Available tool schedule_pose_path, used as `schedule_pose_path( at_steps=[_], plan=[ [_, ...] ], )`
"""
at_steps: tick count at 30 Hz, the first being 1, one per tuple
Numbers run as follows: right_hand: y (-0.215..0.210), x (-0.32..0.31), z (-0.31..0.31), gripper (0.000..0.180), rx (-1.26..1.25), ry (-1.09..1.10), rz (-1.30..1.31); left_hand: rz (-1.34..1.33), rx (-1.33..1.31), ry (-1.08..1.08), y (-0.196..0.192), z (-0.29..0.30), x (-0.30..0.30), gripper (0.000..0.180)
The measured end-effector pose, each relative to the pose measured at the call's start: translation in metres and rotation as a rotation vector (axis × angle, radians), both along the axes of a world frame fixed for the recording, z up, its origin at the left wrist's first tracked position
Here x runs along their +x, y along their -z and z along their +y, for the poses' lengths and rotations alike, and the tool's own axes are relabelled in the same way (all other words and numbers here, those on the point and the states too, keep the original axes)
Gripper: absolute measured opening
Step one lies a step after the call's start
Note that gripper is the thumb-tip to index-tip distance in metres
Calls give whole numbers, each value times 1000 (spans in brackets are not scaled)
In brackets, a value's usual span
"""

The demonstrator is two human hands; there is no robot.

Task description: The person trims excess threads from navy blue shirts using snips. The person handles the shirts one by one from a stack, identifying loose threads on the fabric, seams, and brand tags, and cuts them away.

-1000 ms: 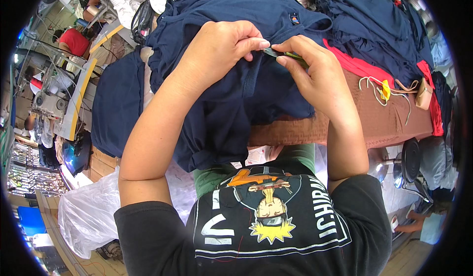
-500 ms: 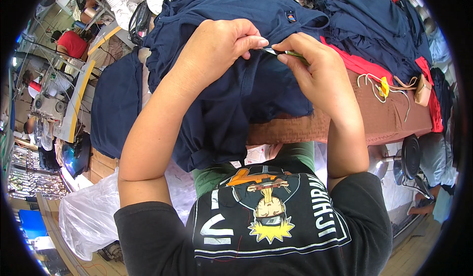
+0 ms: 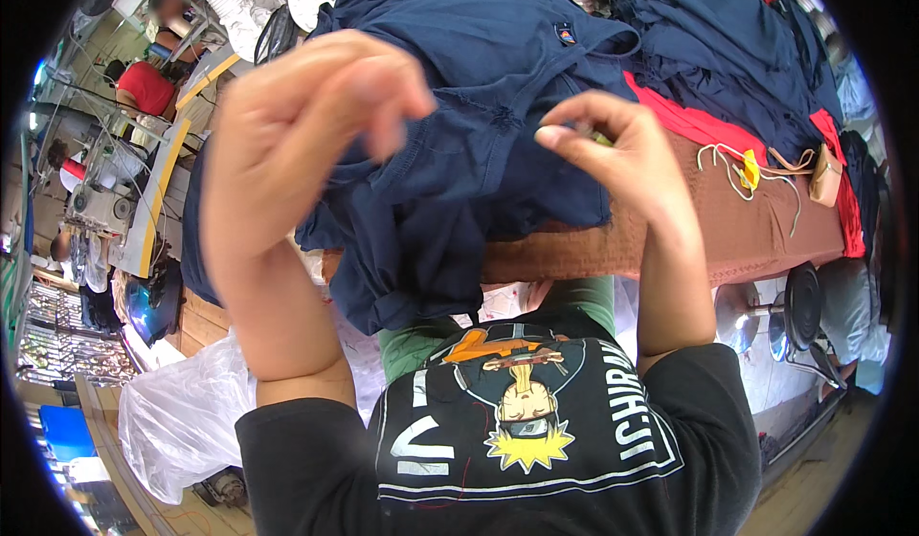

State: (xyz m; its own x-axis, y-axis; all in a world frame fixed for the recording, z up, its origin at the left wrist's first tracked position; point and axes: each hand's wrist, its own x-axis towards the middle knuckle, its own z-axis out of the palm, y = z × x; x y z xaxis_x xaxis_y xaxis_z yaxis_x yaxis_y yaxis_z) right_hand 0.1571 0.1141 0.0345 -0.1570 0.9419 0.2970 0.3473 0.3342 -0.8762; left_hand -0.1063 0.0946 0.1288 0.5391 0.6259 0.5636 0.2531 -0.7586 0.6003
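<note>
My left hand [image 3: 316, 115] is raised over the left part of the dark navy garment [image 3: 431, 182], apart from the cloth. It is smeared by motion, but its fingers look curled in a pinch; anything between them is too small to make out. Over the garment's right part, my right hand [image 3: 608, 148] is closed, thumb and forefinger tips nearly meeting. A slim green-yellow tool [image 3: 601, 138] shows inside its grip, mostly hidden by the fingers. A neckline with a small label [image 3: 566, 33] lies beyond the right hand. The garment hangs over the table's near edge.
The table has a brown cloth [image 3: 756, 234]. More navy cloth [image 3: 718, 48] is heaped at the far right beside red fabric [image 3: 699, 115]. Cords with a yellow piece [image 3: 749, 168] and a tan block [image 3: 823, 175] lie right. Someone in red [image 3: 145, 86] sits far left.
My left hand has swung left and toward me, away from the right hand. My right hand has shifted slightly right and down, and the tool shows less. The cloth between the hands is uncovered.
</note>
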Motion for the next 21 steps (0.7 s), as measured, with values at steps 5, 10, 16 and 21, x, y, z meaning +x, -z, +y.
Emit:
schedule_pose_path(
  at_steps=[5,10,16,21],
  plan=[
    [28,-25,10,20,-181,-141,280,14,-19,-269,57,13,43,32],
    [33,-35,11,13,-69,-131,409,121,39,-359,76,25,51,40],
    [32,-31,9,13,-30,-111,369,131,14,-329,79,38,51,22],
    [30,-28,8,14,-44,-90,318,-31,-106,-324,82,42,55,20]
  ],
)
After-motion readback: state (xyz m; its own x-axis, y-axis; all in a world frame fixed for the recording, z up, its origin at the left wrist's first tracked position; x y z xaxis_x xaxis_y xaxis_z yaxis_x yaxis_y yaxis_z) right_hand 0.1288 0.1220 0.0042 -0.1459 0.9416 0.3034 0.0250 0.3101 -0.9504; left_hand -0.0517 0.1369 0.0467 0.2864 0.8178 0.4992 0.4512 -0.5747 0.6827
